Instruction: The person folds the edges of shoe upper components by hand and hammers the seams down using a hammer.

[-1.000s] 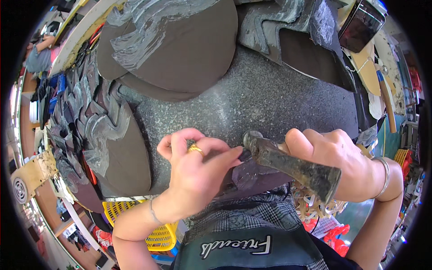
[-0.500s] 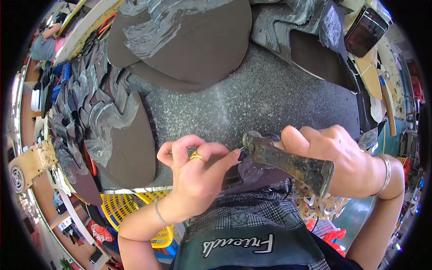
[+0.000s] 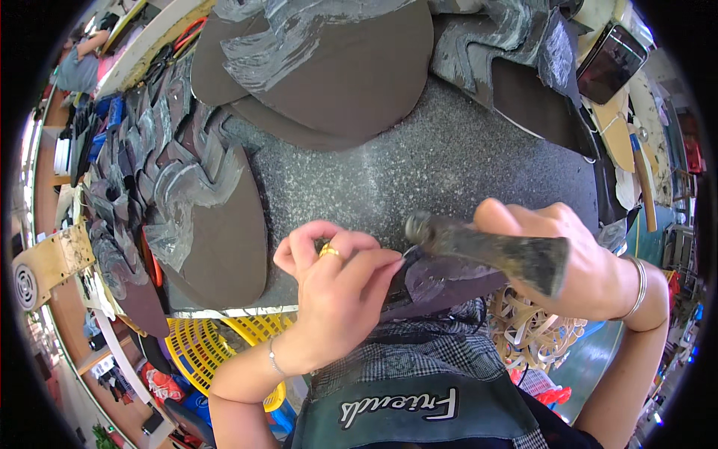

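My right hand (image 3: 572,251) is wrapped round a worn hammer; its dark metal head (image 3: 508,256) hangs over the near edge of the work surface and hides part of the fingers. The hammer's round face points left, close to my left fingertips. My left hand (image 3: 336,273) has thumb and forefinger pinched on the edge of a dark, flat piece of material (image 3: 456,280) with a glossy grey glue patch. This piece lies at the table's front edge, partly under the hammer. What exactly the left fingertips grip is too small to make out fully.
Dark brown cut pieces with grey glue smears (image 3: 344,82) lie at the back; more are fanned out in a stack (image 3: 217,224) at left. A phone (image 3: 612,63) stands back right, near a wooden-handled tool (image 3: 645,183). Below the speckled black surface (image 3: 329,187) sits a yellow basket (image 3: 198,352).
The hammer head has tilted a little and its broad end has shifted right and up. My left fingers stay pinched at the piece's edge. The whole view has shifted slightly.
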`<state>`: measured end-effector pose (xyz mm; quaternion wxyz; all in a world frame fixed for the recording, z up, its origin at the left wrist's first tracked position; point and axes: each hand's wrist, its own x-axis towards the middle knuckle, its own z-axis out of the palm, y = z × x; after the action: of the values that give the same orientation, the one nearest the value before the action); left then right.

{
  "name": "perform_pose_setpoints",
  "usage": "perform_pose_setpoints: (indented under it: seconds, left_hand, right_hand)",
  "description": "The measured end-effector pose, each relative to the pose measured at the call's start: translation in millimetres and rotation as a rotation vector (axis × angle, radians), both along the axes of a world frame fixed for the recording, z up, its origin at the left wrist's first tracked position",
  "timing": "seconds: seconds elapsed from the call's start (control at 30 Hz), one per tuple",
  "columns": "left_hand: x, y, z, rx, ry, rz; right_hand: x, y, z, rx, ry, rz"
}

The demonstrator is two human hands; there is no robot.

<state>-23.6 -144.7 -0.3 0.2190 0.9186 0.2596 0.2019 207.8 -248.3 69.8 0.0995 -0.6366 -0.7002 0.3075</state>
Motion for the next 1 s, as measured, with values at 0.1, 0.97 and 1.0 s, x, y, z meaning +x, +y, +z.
perform_pose_setpoints:
  seconds: [0.1,0.97,1.0]
  left_hand:
    - [16,14,11,0.048,0.02,0.029]
    - [14,-1,-1,0.33,0.109,0.083]
    - [15,-4,-1,0.33,0.109,0.083]
  right_hand:
    - [1,4,9,0.12,-0.075,-0.015]
    - [5,7,-8,-0.052,0.055,-0.082]
    - [5,7,-8,-0.044,0.059,-0.087]
